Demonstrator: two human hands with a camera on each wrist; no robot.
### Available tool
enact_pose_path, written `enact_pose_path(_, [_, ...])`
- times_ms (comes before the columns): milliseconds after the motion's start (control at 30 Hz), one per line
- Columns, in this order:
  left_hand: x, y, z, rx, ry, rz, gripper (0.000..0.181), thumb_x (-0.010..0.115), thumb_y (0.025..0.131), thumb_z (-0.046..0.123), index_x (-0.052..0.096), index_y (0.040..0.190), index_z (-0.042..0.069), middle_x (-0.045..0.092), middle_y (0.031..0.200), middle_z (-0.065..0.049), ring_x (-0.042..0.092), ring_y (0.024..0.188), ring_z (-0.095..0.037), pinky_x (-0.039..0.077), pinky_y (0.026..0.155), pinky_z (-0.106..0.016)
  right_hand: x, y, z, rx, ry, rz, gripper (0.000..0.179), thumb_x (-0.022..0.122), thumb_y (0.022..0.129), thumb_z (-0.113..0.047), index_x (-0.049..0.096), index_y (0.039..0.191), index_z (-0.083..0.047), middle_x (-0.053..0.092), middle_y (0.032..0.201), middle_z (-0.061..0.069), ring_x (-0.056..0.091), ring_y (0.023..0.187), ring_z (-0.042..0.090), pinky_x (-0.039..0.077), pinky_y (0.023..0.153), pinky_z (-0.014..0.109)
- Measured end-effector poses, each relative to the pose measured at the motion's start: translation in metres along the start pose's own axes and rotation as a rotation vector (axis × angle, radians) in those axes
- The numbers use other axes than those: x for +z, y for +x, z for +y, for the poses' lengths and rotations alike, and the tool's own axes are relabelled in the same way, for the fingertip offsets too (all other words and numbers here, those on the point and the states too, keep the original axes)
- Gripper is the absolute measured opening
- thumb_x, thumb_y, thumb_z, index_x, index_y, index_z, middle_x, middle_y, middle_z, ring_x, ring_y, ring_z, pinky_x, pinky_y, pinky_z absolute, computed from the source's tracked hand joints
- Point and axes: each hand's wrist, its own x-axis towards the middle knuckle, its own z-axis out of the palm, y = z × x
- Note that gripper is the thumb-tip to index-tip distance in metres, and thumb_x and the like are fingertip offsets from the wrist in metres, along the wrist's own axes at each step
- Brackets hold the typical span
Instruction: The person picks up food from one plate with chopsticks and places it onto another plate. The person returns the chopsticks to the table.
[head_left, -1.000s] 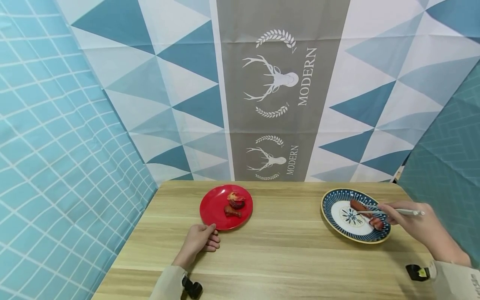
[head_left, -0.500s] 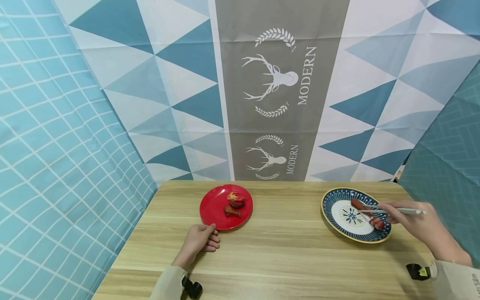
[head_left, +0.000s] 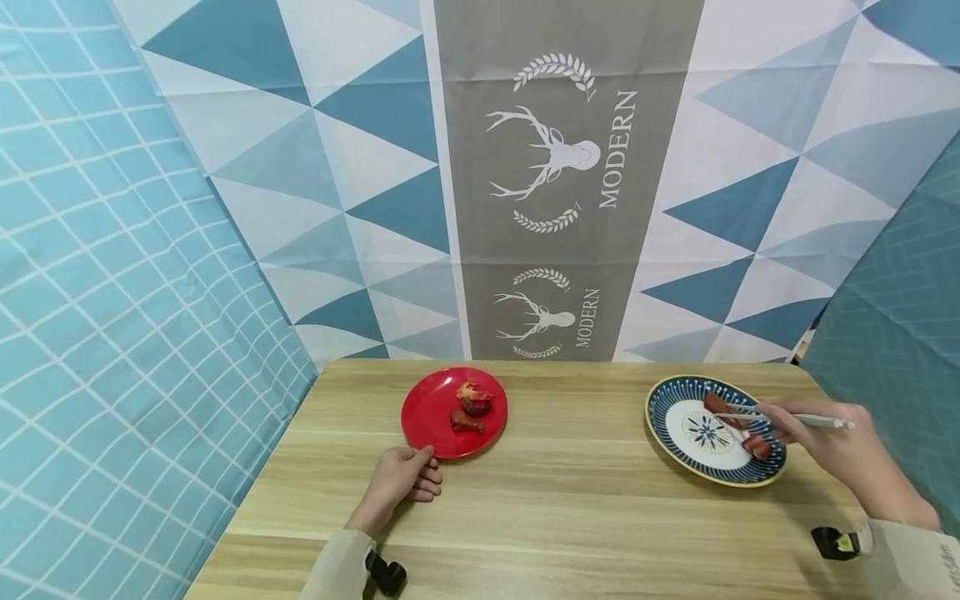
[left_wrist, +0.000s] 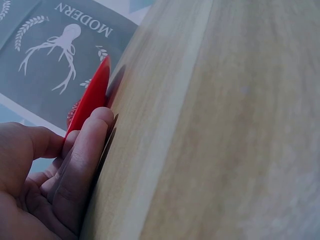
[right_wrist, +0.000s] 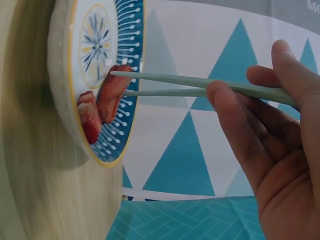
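Note:
My left hand (head_left: 405,483) pinches the near rim of a red plate (head_left: 423,417) between thumb and fingers; the left wrist view shows this plate (left_wrist: 93,100) edge-on. A small brown drumstick (head_left: 467,422) lies on it beside a dark round piece with a reddish-yellow top (head_left: 474,393). At the right, my right hand (head_left: 832,437) holds a pair of pale green chopsticks (right_wrist: 240,89). Their tips straddle a reddish-brown sausage-like piece (right_wrist: 111,97) on a blue-and-white patterned plate (head_left: 693,467). A second reddish piece with a pale patch (right_wrist: 89,120) lies beside it.
Both plates are on a wood-grain table (head_left: 555,500), toward its back edge. Behind it hangs a cloth printed with triangles and deer heads (head_left: 547,167). Blue gridded cloth (head_left: 150,250) covers the left side, teal cloth (head_left: 892,333) the right.
The head view has shifted slightly. Both hands keep nearly the same places, the left at the red plate's rim and the right with the chopsticks at the sausage-like piece.

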Motion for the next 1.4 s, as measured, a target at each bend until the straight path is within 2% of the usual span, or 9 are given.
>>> enact_pose_path(267, [-0.001,0.002,0.001,0.0,-0.003,0.0,0.038,0.055,0.108,0.029,0.067,0.099,-0.006,0.073,0.077,-0.009,0.072,0.064,-0.015,0.066,0.063,-0.032,-0.01,0.0,0.0,0.104,0.053,-0.01,0.009,0.072,0.094,0.001,0.079,0.097,0.003,0.073,0.062,0.003,0.059,0.054,-0.017,0.047,0.052,0.003])
enact_pose_path(367, [-0.001,0.002,0.001,-0.002,-0.004,-0.001,0.038,0.055,0.108,0.029,0.067,0.099,-0.006,0.073,0.077,-0.009,0.072,0.064,-0.015,0.066,0.063,-0.032,-0.013,0.0,0.001,0.226,0.082,-0.074,0.018,0.068,0.1,-0.01,0.078,0.101,0.005,0.074,0.065,0.005,0.061,0.055,-0.014,0.046,0.053,0.002])
enact_pose_path(500, [-0.001,0.002,0.001,-0.004,-0.004,-0.002,0.038,0.055,0.107,0.03,0.067,0.098,-0.006,0.073,0.077,-0.009,0.072,0.064,-0.015,0.066,0.063,-0.033,-0.015,0.003,0.006,0.457,0.185,-0.152,0.043,0.061,0.105,-0.029,0.071,0.117,0.011,0.078,0.075,0.01,0.068,0.058,-0.004,0.053,0.054,0.01])
enact_pose_path(600, [-0.001,0.002,0.001,-0.004,-0.002,0.001,0.038,0.055,0.107,0.029,0.067,0.098,-0.005,0.072,0.077,-0.009,0.072,0.064,-0.015,0.066,0.062,-0.032,-0.016,0.004,0.011,0.54,0.26,-0.173,0.053,0.057,0.107,-0.032,0.062,0.129,0.016,0.079,0.08,0.001,0.072,0.062,0.001,0.059,0.055,0.018])
enact_pose_path(767, [-0.001,0.002,0.001,-0.002,0.002,0.008,0.038,0.054,0.108,0.028,0.066,0.097,-0.006,0.072,0.076,-0.009,0.073,0.063,-0.015,0.066,0.062,-0.032,-0.015,0.004,0.015,0.608,0.323,-0.202,0.061,0.052,0.108,-0.038,0.054,0.138,0.015,0.076,0.088,-0.017,0.073,0.067,0.001,0.062,0.059,0.023])
enact_pose_path(1033, [-0.001,0.001,0.001,0.001,0.006,0.012,0.038,0.054,0.108,0.029,0.067,0.097,-0.006,0.072,0.076,-0.009,0.073,0.064,-0.015,0.065,0.062,-0.032,-0.016,0.008,0.013,0.709,0.28,-0.254,0.077,0.045,0.106,-0.054,0.053,0.139,0.015,0.079,0.081,0.001,0.074,0.066,0.008,0.06,0.058,0.022])
enact_pose_path(1200, [-0.001,0.001,0.001,0.002,0.0,0.007,0.038,0.055,0.108,0.028,0.066,0.097,-0.006,0.072,0.076,-0.009,0.073,0.063,-0.016,0.066,0.062,-0.033,-0.018,0.007,0.012,0.743,0.244,-0.335,0.08,0.044,0.104,-0.06,0.055,0.14,0.01,0.079,0.088,0.007,0.075,0.07,0.012,0.055,0.057,0.018])
enact_pose_path(1300, [-0.001,0.001,0.0,0.0,-0.002,0.004,0.038,0.054,0.108,0.028,0.067,0.097,-0.006,0.072,0.076,-0.009,0.073,0.063,-0.016,0.066,0.062,-0.033,-0.016,0.005,0.012,0.728,0.257,-0.35,0.077,0.045,0.105,-0.058,0.056,0.14,0.01,0.079,0.09,0.007,0.075,0.071,0.012,0.055,0.058,0.016])
enact_pose_path(1400, [0.0,0.001,0.0,-0.002,-0.002,0.002,0.038,0.054,0.108,0.028,0.067,0.097,-0.006,0.072,0.076,-0.009,0.073,0.063,-0.016,0.065,0.062,-0.033,-0.013,0.004,0.013,0.718,0.301,-0.308,0.076,0.047,0.106,-0.055,0.054,0.141,0.011,0.079,0.086,0.002,0.076,0.071,0.012,0.058,0.059,0.019])
